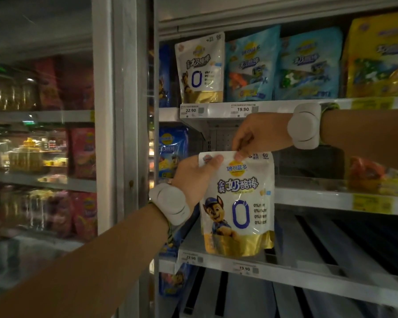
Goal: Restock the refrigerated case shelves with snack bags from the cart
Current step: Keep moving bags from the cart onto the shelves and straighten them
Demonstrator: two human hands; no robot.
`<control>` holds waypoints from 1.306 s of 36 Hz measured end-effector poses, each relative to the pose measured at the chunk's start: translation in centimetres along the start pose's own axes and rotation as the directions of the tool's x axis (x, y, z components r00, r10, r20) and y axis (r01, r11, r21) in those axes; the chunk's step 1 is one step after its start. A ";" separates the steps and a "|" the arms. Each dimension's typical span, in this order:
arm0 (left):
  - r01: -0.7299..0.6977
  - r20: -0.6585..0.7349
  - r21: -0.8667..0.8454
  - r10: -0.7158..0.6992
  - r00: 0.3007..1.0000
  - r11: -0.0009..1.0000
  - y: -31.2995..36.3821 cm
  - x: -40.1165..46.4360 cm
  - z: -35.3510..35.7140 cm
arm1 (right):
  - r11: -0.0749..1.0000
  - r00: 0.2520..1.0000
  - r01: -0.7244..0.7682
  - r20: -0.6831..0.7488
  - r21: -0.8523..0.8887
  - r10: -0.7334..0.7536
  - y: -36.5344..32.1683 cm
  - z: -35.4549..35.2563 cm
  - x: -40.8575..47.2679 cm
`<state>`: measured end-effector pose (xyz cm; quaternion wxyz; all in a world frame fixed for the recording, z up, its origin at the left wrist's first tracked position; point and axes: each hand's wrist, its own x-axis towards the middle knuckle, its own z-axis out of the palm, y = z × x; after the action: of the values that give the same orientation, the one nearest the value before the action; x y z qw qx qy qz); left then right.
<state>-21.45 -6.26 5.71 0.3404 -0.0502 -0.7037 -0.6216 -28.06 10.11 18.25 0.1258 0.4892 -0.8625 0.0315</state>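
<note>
both hands are up at the open refrigerated case, holding one white and gold plastic snack bag with a cartoon police dog and a big blue zero on its front. the bag stands upright with its gold bottom edge down at the front lip of a white metal shelf, right above the 22.90 price tag clipped to that lip. the left hand grips the bag's upper left corner, thumb laid across the front of the top seal and the rest of the fingers hidden behind the bag. the right hand comes in from the right, above the bag, and pinches its top edge near the middle between thumb and fingertips. each wrist wears a pale grey rounded band, the left one just left of the bag, the right one up and to the right of it. on the shelf two levels above the bag stands a matching white and gold bag, with light blue bags beside it and a yellow bag at the far end. to the right of the held bag, on the level behind it, lies an orange-red packet. well to the left of the bag, behind a glass door, red packets sit blurred on shelves.
</note>
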 end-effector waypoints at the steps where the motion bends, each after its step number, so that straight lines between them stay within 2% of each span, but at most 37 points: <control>1: -0.001 -0.004 0.002 0.001 1.000 1.000 0.0 0.2 0.0 | 1.000 1.000 0.000 0.003 0.003 0.000 0.0 -0.1 0.2; 8: -0.038 -0.046 -0.017 0.037 0.998 0.999 0.1 1.7 -0.2 | 0.999 0.999 0.005 -0.037 -0.054 -0.007 -0.3 -0.8 1.8; 12: -0.096 -0.119 -0.053 0.089 0.989 0.994 -0.2 2.3 -0.4 | 0.996 0.998 -0.012 -0.058 -0.088 0.007 -0.9 -1.6 2.8; 15: -0.145 -0.187 0.008 0.144 0.972 0.989 -0.5 2.6 -0.2 | 0.992 0.996 -0.007 -0.085 -0.129 -0.004 -1.4 -2.3 3.9; 19: -0.247 -0.203 0.000 0.242 0.949 0.969 -1.0 2.5 -0.2 | 0.984 0.992 -0.032 -0.127 -0.173 0.009 -1.9 -3.3 5.4; 21: -0.270 -0.217 0.058 0.277 0.936 0.961 -1.3 2.3 -0.3 | 0.979 0.986 -0.034 -0.169 -0.202 0.000 -2.1 -3.6 6.2; 24: -0.172 -0.239 0.230 0.227 0.944 0.958 -1.7 2.2 -0.3 | 0.977 0.975 -0.036 -0.224 -0.212 -0.012 -2.3 -3.9 7.4; 29: -0.078 -0.264 0.330 0.171 0.949 0.941 -2.3 2.4 -0.2 | 0.974 0.963 -0.054 -0.271 -0.220 -0.008 -2.6 -4.6 8.6; 36: -0.058 -0.305 0.416 0.199 0.931 0.908 -2.8 3.9 0.2 | 0.961 0.954 -0.071 -0.300 -0.266 -0.012 -2.4 -5.5 10.7; 47: 0.002 -0.399 0.468 0.209 0.893 0.884 -3.5 6.8 0.4 | 0.956 0.902 -0.096 -0.431 -0.278 -0.035 -1.8 -5.3 12.4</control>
<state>-28.55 -9.02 6.50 0.5256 0.1339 -0.7309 -0.4143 -31.65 -0.23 26.30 0.3838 0.4323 -0.8158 0.0131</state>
